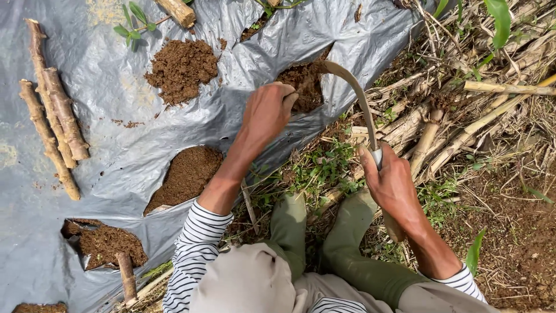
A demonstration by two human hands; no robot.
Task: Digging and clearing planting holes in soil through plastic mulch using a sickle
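Two hands (266, 113) (391, 185), curved sickle (356, 93), crumbly soil (304, 84)

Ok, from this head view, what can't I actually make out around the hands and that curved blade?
- What the left hand grips: its fingers cover it.
- The curved blade tip: lost against the soil hole and the left hand.
- The blade's handle: mostly wrapped by the right hand.
- The planted stick base: buried in soil.
- The cut stem at the top: cropped by the frame edge.
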